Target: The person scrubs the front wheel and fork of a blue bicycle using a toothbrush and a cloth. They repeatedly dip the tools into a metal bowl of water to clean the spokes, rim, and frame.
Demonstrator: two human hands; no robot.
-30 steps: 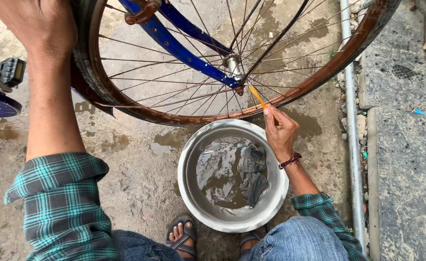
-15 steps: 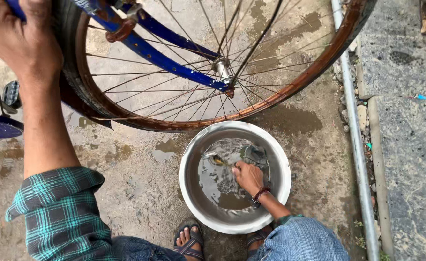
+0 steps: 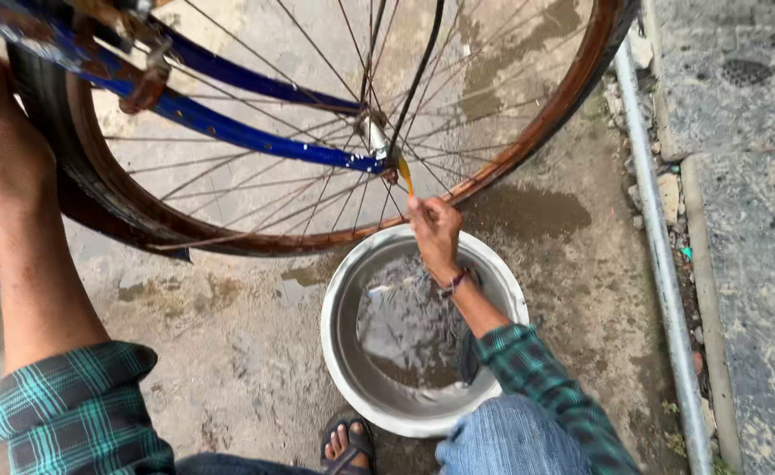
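Head view: the right hand (image 3: pixel 434 230) has its fingers pinched closed on a thin yellow-tipped tool (image 3: pixel 404 175), whose tip sits just beyond the fingertips at the wheel hub (image 3: pixel 375 134). The left hand (image 3: pixel 0 145) wraps the black tyre (image 3: pixel 70 189), fingers curled shut. Below the right wrist sits the basin (image 3: pixel 339 299) of murky water. The rusty rim (image 3: pixel 546 114) looks uncleaned; the hub work seems unfinished.

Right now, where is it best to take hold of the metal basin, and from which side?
Probably grip the metal basin by its bare left rim, coming from the left. The right hand and sleeve cross its right side, and the water inside calls for a level hold.
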